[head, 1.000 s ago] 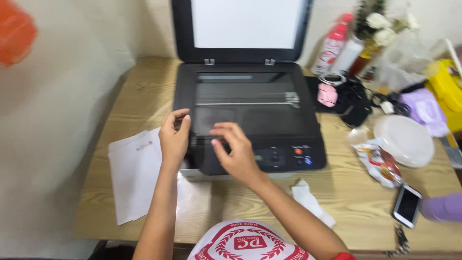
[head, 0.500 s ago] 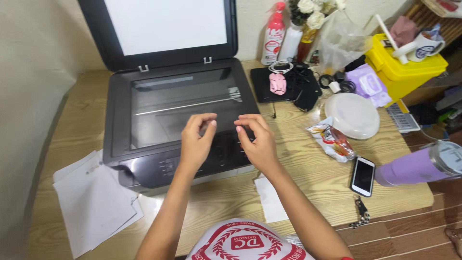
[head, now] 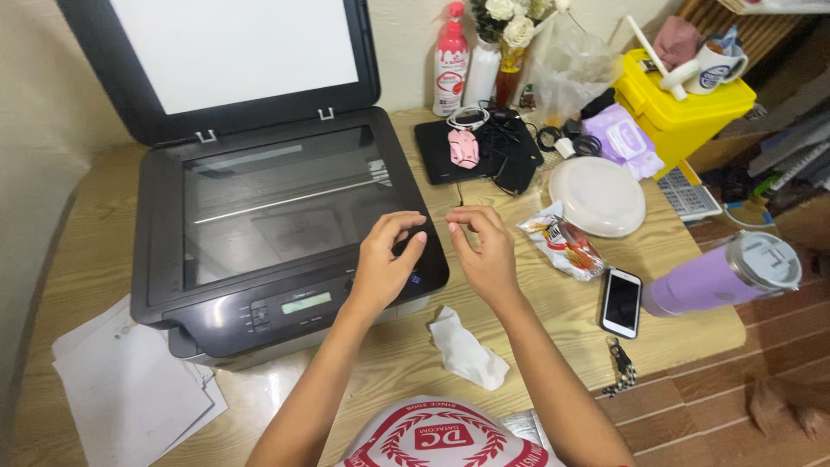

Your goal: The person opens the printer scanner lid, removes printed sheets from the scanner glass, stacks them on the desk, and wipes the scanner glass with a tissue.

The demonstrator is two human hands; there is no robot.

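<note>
Over the scanner (head: 259, 216), lying crosswise, hover both hands (head: 385, 268), lid raised.

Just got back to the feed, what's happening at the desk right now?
A person stands over a scanner on a wooden table, its lid raised and the glass bare. The left hand rests on the scanner's front right corner; the right hand hovers just off that corner, fingers pinched, holding nothing visible. Loose papers lie at the left, a crumpled tissue below the hands, and a phone to the right.
</note>
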